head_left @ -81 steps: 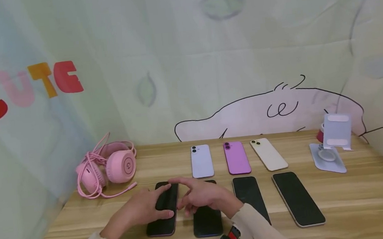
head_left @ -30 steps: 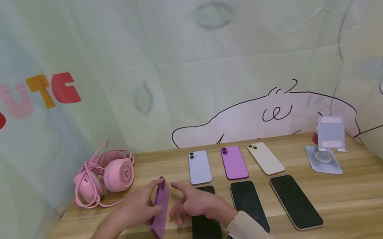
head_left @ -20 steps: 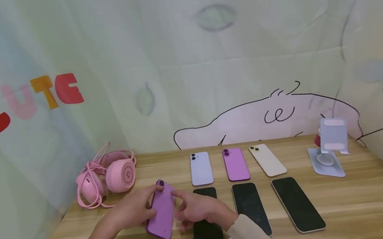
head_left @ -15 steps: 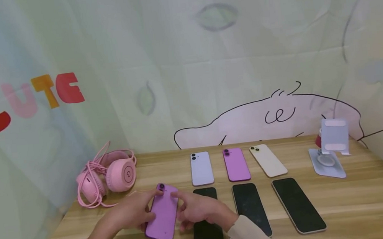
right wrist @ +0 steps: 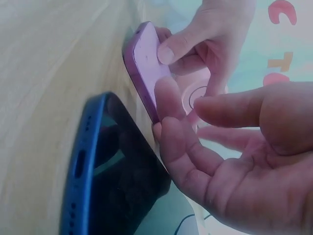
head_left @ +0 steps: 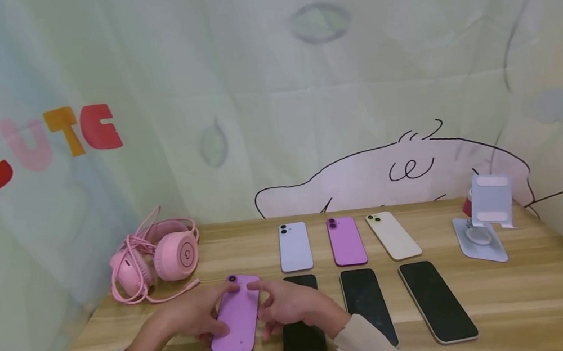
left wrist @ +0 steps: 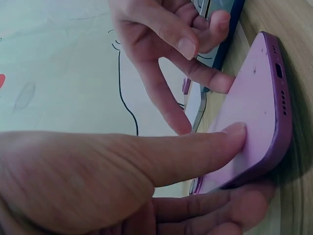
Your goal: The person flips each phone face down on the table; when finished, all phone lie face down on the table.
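A purple smartphone [head_left: 239, 321], camera side up, lies at the table's left front between the two hands. My left hand [head_left: 185, 316] grips its left edge, thumb across the back and other fingers along the side, as the left wrist view shows on the phone [left wrist: 252, 98]. My right hand [head_left: 294, 303] is at the phone's right edge, index finger reaching to its top corner and the other fingers loosely bent; whether they touch it is hard to tell. Under the right hand lies a dark-screened phone [head_left: 304, 343] with a blue frame [right wrist: 80, 161], partly covered.
Two more phones, a black-screened one [head_left: 367, 303] and a larger one [head_left: 438, 301], lie face up to the right. Behind are a pale blue phone [head_left: 295, 247], another purple phone [head_left: 347, 242] and a cream phone [head_left: 393, 236]. Pink headphones [head_left: 177, 256] and a phone stand [head_left: 491, 200] flank them.
The purple phone was lying screen up; the left hand has tipped it on edge and turned it over, back up, and lowered it toward the table. The right hand has stayed alongside.
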`<state>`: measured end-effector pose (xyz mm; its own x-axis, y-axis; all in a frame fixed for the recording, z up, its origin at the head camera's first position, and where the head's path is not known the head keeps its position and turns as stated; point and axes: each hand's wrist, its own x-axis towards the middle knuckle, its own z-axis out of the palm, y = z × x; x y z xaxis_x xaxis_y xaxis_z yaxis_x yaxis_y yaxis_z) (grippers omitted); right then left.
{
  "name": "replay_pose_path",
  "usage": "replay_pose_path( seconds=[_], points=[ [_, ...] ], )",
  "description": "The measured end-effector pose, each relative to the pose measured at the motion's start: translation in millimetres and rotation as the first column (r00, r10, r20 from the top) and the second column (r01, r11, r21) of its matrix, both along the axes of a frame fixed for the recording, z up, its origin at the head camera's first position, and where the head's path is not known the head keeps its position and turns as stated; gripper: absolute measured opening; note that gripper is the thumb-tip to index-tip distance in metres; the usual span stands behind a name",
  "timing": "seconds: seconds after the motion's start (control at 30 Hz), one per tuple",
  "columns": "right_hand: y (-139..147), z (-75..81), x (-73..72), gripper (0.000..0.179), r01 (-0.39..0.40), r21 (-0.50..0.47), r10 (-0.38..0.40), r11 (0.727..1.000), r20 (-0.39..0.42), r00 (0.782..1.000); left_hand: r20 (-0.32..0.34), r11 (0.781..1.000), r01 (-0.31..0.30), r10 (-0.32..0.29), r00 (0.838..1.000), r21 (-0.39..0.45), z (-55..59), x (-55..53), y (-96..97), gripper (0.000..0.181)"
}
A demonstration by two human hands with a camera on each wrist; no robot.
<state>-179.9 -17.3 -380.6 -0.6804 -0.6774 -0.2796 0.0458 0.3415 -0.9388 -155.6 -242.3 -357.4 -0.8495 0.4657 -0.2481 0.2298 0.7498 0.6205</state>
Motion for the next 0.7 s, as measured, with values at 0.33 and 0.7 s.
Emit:
replay_pose_path(
  seconds=[0.33, 0.7],
  points=[
    [23, 6.5, -9.6, 0.051, -0.090, 0.003, 0.090, 0.996, -0.038, 0.995, -0.002, 0.999, 0.041, -0.041, 0.999, -0.032, 0.8, -2.3, -4.5, 0.074],
    [78, 9.0, -18.2, 0.052, -0.091, 0.026, 0.093, 0.996, -0.089, 0.992, 0.068, 1.000, 0.025, -0.024, 0.997, -0.013, -1.0, -2.0, -2.7, 0.072]
  ],
)
